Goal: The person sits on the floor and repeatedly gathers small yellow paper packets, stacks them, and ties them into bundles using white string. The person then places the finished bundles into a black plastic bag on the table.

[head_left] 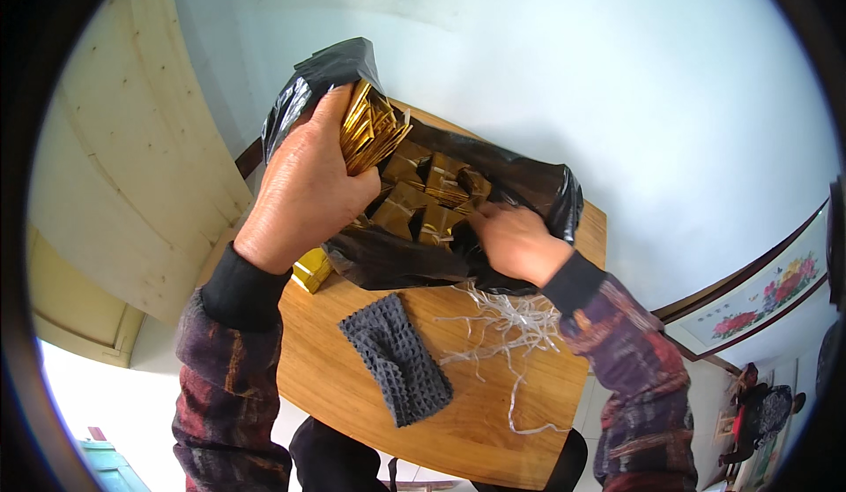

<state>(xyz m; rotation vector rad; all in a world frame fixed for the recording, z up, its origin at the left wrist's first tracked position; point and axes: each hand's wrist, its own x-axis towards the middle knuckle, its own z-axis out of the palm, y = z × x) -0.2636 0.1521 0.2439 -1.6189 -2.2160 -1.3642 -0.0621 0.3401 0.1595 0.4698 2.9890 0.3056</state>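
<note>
A black plastic bag (401,263) lies spread on the table, its mouth wide. Inside are several bundles of folded gold foil paper (398,208), some with pale bands round them. At the bag's far left side, my left hand (304,170) is closed round a fanned bundle of gold foil paper (368,129); black plastic stands up behind it. My right hand (514,241) reaches into the bag's right part, beside the bundles. Its fingers look bent and are partly hidden, so what they grip does not show. A gold packet (311,269) sits outside the bag, under my left wrist.
On the wooden table (326,369) lie a dark grey textured cloth band (398,360) and a tangle of clear plastic strips (515,320). A pale wall (564,60) rises behind the table, and wooden panelling (123,139) stands at left. A framed flower picture (758,298) is at right.
</note>
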